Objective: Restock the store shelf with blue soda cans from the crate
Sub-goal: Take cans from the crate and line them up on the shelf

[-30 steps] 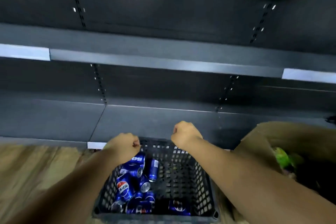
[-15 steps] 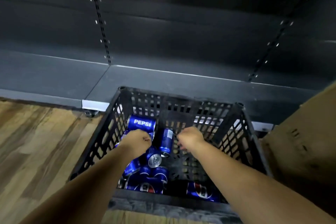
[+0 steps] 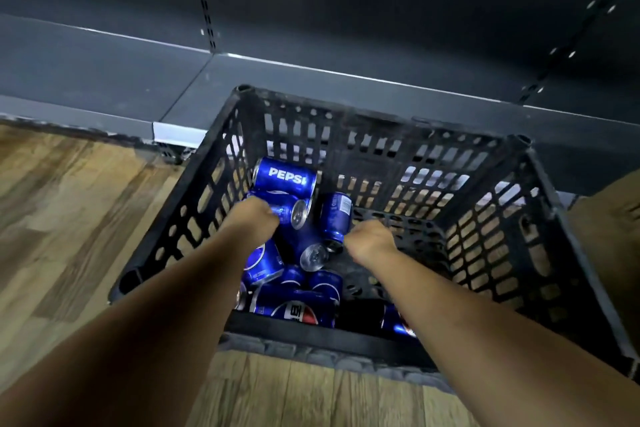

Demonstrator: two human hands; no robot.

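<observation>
A black plastic crate point(image 3: 383, 121) stands on the floor in front of the low dark shelf point(image 3: 104, 73). Several blue soda cans lie jumbled in its left half, one with PEPSI lettering point(image 3: 285, 177) at the back. My left hand point(image 3: 251, 220) reaches into the crate and curls over a lying blue can point(image 3: 291, 213) just below the lettered one. My right hand point(image 3: 369, 241) is inside too, fingers curled, beside the lower end of another blue can point(image 3: 336, 215); it encloses nothing that I can see.
The shelf board behind the crate carries nothing, with slotted uprights point(image 3: 204, 7) on its back wall. A brown cardboard box point(image 3: 614, 215) stands at the right edge. Wooden floor point(image 3: 69, 218) lies left of and in front of the crate.
My view dropped from the upper shelves to the crate. Both hands went from above the crate's far rim down among the cans; the left one now lies on a can.
</observation>
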